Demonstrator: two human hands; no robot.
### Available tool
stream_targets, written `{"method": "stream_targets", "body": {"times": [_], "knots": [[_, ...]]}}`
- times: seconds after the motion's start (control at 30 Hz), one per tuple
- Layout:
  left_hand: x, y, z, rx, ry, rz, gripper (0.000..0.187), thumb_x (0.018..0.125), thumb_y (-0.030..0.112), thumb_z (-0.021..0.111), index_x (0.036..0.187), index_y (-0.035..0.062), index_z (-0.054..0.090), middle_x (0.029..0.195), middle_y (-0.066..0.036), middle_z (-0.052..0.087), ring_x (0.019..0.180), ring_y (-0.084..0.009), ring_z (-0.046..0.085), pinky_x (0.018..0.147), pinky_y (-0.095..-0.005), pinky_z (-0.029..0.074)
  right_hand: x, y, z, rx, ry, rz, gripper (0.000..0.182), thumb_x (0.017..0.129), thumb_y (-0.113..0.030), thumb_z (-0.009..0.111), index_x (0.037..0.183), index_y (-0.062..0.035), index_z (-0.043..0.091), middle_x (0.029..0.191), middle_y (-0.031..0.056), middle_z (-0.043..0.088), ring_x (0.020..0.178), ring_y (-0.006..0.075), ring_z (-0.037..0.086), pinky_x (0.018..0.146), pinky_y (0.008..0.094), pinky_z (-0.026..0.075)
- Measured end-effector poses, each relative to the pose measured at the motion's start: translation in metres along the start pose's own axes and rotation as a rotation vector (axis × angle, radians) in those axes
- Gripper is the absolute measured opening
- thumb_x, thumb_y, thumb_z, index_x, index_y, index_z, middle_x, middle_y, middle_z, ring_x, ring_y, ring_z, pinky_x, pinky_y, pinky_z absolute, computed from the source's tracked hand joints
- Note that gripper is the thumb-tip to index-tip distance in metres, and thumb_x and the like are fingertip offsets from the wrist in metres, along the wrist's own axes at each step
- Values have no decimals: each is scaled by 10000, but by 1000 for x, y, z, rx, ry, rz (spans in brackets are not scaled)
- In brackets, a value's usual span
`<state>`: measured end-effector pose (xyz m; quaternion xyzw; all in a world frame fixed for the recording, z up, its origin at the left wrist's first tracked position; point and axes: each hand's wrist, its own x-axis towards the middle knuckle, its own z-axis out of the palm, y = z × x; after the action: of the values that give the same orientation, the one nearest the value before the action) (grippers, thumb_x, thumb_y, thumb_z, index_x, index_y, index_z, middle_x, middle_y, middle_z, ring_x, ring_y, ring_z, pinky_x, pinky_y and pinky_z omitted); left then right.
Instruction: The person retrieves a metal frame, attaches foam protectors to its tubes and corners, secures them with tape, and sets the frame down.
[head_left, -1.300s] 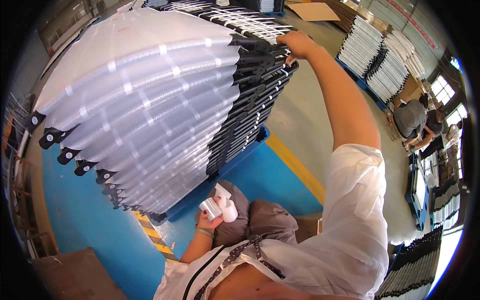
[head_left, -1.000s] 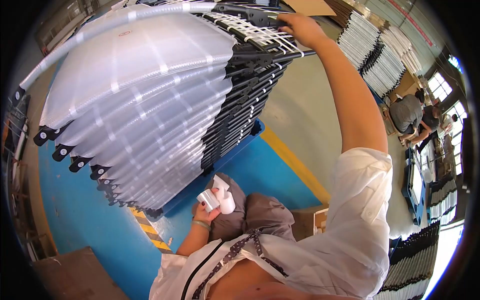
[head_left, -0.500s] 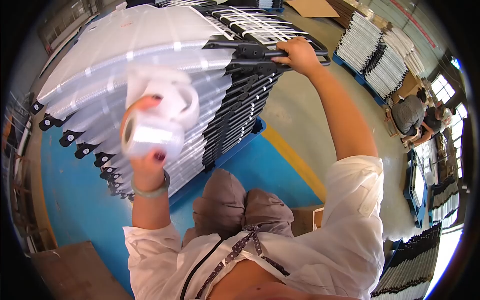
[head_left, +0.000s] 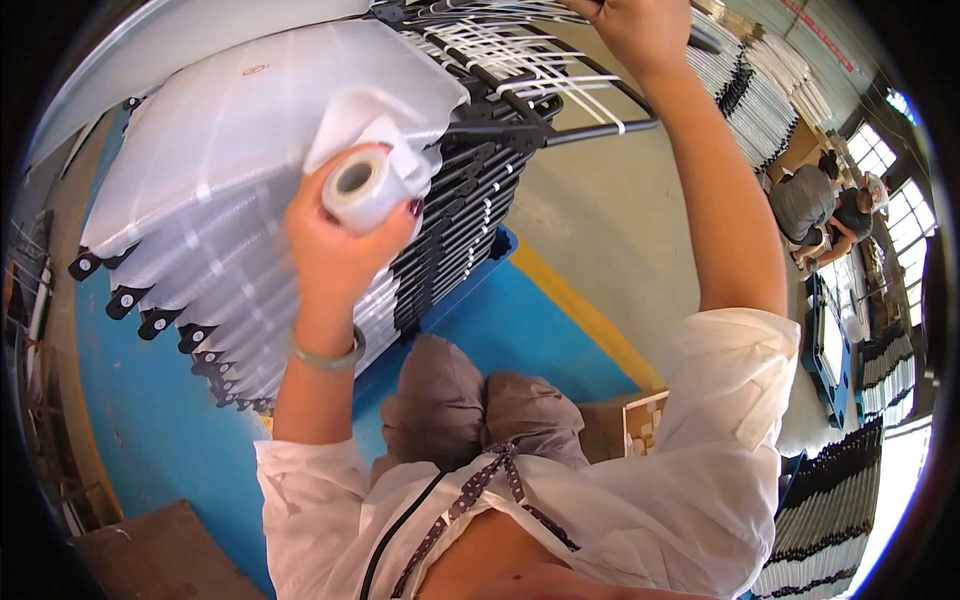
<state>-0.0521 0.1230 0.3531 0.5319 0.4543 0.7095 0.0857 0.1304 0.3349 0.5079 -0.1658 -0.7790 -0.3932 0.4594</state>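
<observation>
My left hand point(head_left: 340, 225) is closed around a roll of clear film point(head_left: 385, 195), its hollow core facing up toward me. A bunched white sheet point(head_left: 350, 115), perhaps thin foam, is also in that hand. Right below is a stack of film-wrapped panels point(head_left: 270, 110) with black tubular frames point(head_left: 485, 190). At the top edge, my right hand point(head_left: 648, 35) is closed on the black tube of the uppermost panel point(head_left: 200, 45), which is tilted up off the stack. Its fingertips are partly cut off by the view. White straps point(head_left: 520, 50) cross the black frame beneath.
The stack stands on a blue pallet point(head_left: 505, 240) by a yellow floor line point(head_left: 575, 310). An open cardboard box point(head_left: 640, 420) is beside my knees, flat cardboard point(head_left: 170, 555) at lower left. Two people point(head_left: 805, 205) crouch at right among more stacks point(head_left: 830, 510).
My right hand has moved up and right, and the top panel has risen off the stack. My left hand has shifted right and up with the roll, which has turned core-upward.
</observation>
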Motion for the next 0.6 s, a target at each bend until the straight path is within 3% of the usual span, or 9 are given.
{"method": "stream_targets", "body": {"times": [0.2,0.23,0.27,0.33,0.37,0.4,0.5,0.6], "knots": [[6,-22,11,-128,2,7,388,687,64,704,1051,-23,602,957,-69,628,853,-111,574,784,-254,463,12,-67,-88,-13,-50,-306,286,602,-314,710,594,-149,476,540,-5,515,562,194,542,602,358,360],[5,-27,14,-151,76,25,418,618,87,767,991,-30,620,963,-96,629,853,-137,605,763,-276,494,9,-78,-100,0,-4,-343,261,610,-289,704,605,-154,481,527,-14,487,544,184,517,598,339,359],[4,-25,11,-2,15,-31,428,620,70,775,1006,-24,614,946,-94,643,844,-139,616,780,-281,500,3,-95,-113,22,6,-331,223,614,-273,686,611,-155,497,526,-20,465,530,172,497,595,328,368],[7,-28,13,-200,29,270,431,626,61,788,1013,-19,616,927,-86,655,839,-133,622,780,-275,501,-10,-133,-141,73,-7,-264,138,618,-251,637,621,-153,540,534,-30,431,505,144,463,592,314,395],[6,-26,11,-30,83,122,421,637,63,795,1013,-14,622,936,-79,655,842,-128,616,775,-265,497,-16,-148,-153,84,-1,-256,120,583,-220,610,611,-157,512,528,-39,386,509,128,448,610,307,411],[3,-25,12,-257,114,-67,413,647,74,799,1011,-17,626,936,-68,652,828,-121,610,760,-252,495,-24,-160,-163,132,-17,-233,108,579,-206,605,635,-143,537,531,-31,391,529,135,451,637,319,420],[-11,-13,6,-47,76,-129,402,694,134,772,1032,-16,616,958,-74,639,851,-133,604,770,-271,495,-45,-193,-189,302,-59,-135,152,592,-180,602,714,-90,621,545,8,454,597,168,469,721,367,425],[-49,-6,-9,-82,77,-289,422,744,203,723,1086,-5,589,1004,-93,621,903,-158,597,804,-303,489,-55,-206,-228,464,-294,29,260,631,-179,607,875,-105,664,632,26,533,654,184,482,670,347,408]]}}
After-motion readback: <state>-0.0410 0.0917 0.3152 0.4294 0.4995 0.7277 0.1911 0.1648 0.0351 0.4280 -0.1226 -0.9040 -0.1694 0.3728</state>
